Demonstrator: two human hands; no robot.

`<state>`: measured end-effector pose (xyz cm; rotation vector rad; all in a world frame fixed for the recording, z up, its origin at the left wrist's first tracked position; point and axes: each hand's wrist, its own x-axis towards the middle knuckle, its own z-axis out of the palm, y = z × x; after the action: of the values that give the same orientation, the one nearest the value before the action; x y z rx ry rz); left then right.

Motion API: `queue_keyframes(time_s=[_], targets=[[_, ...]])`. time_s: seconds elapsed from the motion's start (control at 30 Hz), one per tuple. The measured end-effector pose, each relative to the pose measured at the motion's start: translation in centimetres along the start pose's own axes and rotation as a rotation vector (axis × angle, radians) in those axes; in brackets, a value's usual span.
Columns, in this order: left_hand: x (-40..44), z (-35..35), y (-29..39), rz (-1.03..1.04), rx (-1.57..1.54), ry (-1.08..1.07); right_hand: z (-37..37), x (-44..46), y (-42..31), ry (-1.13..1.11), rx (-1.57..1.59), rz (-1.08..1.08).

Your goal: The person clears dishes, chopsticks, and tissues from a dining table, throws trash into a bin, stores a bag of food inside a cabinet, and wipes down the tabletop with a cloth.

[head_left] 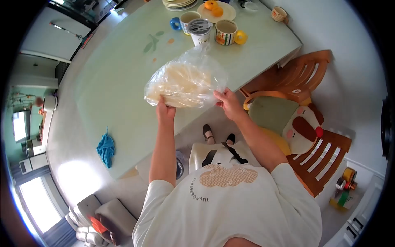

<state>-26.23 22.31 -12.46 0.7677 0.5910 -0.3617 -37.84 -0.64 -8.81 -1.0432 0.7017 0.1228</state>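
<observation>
A clear plastic bag (181,82) with pale yellow, flat-looking contents is held over the near edge of the table. I cannot make out what the contents are. My left hand (165,112) grips the bag's lower left edge, thumb on top and the other fingers mostly hidden beneath it. On the other side, my right hand (229,103) is closed on the bag's loose right edge, between thumb and fingers. Just beyond the bag stand a white lidded cup (200,36) and a patterned mug with a yellow handle (225,33).
The pale green table (123,82) also bears a blue-handled mug (189,18), a plate (228,13) with orange fruit, stacked plates (179,3), a small cup (279,14) and a blue cloth (106,150). To the right are a wooden chair (317,72) and a cushion (273,113).
</observation>
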Motion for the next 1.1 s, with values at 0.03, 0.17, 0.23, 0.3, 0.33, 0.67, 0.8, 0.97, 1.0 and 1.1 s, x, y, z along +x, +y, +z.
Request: queue_keyframes(time_s=[0.03,0.17,0.23,0.3,0.33,0.67,0.8,0.97,1.0,1.1], targets=[[0.0,0.1,0.3,-0.001,-0.048,0.021,-0.3,0.5,0.4,-0.087,0.023,-0.030],[-0.6,-0.8,1.8,0.028,-0.145,0.052,-1.6,-0.4,-1.2,-0.112,-0.106,0.019],[-0.9,-1.3,2.2,0.037,-0.158,0.074,-2.7,0.0,-0.7,0.037,-0.355,-0.108],[-0.8,-2.4,2.4,0.039,-0.168,0.093,-2.6,0.2,-1.1,0.196,-0.600,-0.239],[-0.3,-3.3,2.3,0.016,-0.228,0.067,-2.1,-0.1,-2.9,0.169,-0.947,-0.636],[-2.0,-4.1,2.2,-0.041,-0.298,0.039,4.6,8.7,-9.3,-0.324,-1.543,-1.222],[0.0,-4.3,2.9,-0.011,-0.325,0.026,5.4,14.3,-4.5,-0.524,-1.623,-1.269],[0.8,-4.5,2.8,-0.108,-0.378,0.003,4.0,14.0,1.4,-0.303,-0.753,-0.555],[1.5,-4.9,2.6,-0.112,-0.386,0.013,4.1,13.4,1.7,-0.308,-0.760,-0.543],[2.1,-5.0,2.2,-0.062,-0.302,-0.005,4.1,11.9,2.5,-0.243,-0.682,-0.671]])
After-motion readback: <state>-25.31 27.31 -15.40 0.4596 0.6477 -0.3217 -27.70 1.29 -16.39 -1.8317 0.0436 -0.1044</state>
